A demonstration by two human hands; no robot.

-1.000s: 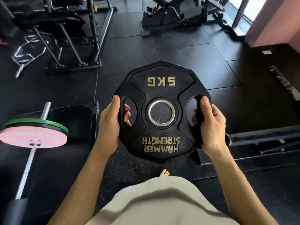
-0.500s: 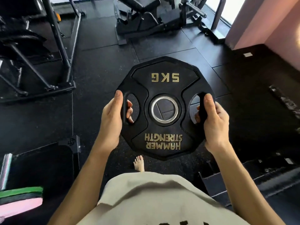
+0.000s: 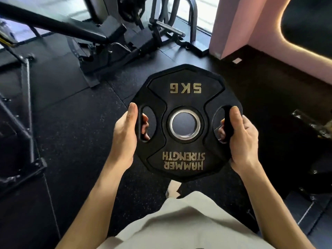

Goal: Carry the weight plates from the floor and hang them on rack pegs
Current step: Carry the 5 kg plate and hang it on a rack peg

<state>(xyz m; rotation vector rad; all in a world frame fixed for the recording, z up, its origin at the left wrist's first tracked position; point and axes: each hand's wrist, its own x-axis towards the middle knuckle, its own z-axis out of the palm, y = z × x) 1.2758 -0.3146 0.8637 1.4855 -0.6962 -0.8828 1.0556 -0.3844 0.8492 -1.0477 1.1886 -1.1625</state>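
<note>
The left hand [image 3: 125, 133] and right hand [image 3: 240, 137] each grip a side slot of the black plate [image 3: 185, 123], fingers hooked through. The plate is held level above the floor [image 3: 75, 126], in front of the person's chest, with gym machines [image 3: 107, 42] beyond.

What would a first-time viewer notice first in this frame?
A black weight plate fills the centre, held roughly flat in front of the body, its gold "5KG" and "HAMMER STRENGTH" lettering upside down to the camera. The left hand and right hand each grip a side handle slot, fingers curled through. Behind, dark gym machines stand on the black rubber floor, with a pink wall at upper right.
</note>
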